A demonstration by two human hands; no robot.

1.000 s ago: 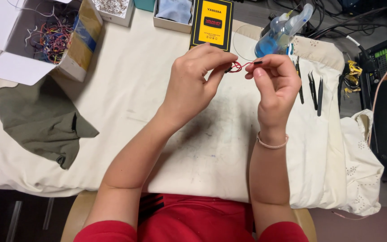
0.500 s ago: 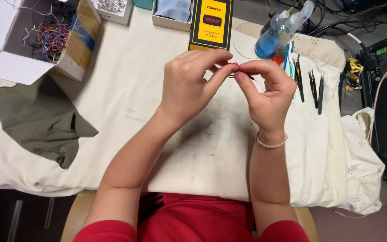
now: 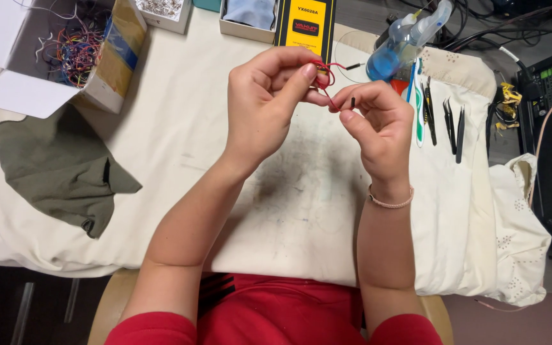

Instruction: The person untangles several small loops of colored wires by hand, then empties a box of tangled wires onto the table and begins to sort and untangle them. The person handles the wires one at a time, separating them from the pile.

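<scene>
A thin red jumper wire point(image 3: 324, 75) sits in the upper middle of the frame, held above the cream cloth. It is bent into a small loop, pinched at the left against a thumb and forefinger, with one strand running right to a dark metal pin tip that points toward the upper right. Its other end, also tipped with a short dark pin, stands nearly upright between the fingertips just right of the loop.

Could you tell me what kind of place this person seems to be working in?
Probably an electronics hobby or repair bench: a box of tangled coloured wires, a yellow meter, and tweezers laid out on the cloth-covered table.
</scene>
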